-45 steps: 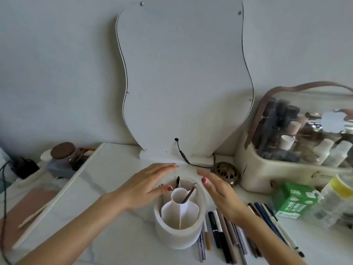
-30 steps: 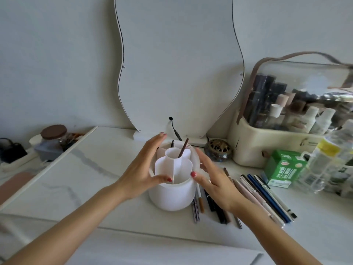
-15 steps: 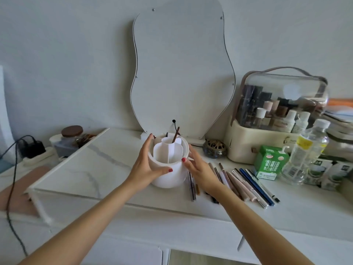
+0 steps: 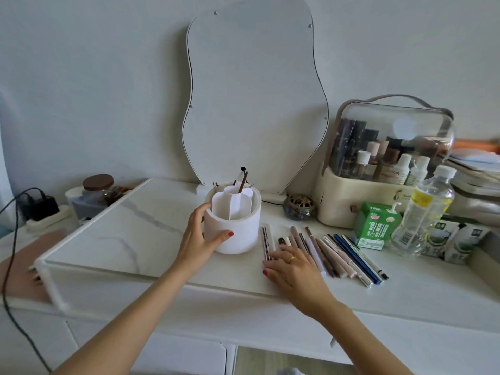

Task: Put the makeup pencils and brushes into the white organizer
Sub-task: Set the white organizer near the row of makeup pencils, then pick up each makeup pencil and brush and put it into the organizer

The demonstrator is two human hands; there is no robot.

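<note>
The white organizer (image 4: pixel 232 223) is standing upright on the counter (image 4: pixel 130 234), its long axis vertical, mouth facing up. A brown brush handle (image 4: pixel 242 183) is leaning in it, tip tilting toward 1 o'clock. The left hand (image 4: pixel 198 239) is gripping the organizer's wall from 9 o'clock, thumb at the front, fingers around the rim. The makeup pencils (image 4: pixel 335 253) are lying flat in a row at 3 o'clock of the organizer, long axes running roughly 11 to 5 o'clock. The right hand (image 4: pixel 293 269) is resting open, fingers spread, on the row's near-left pencils, clamping nothing.
</note>
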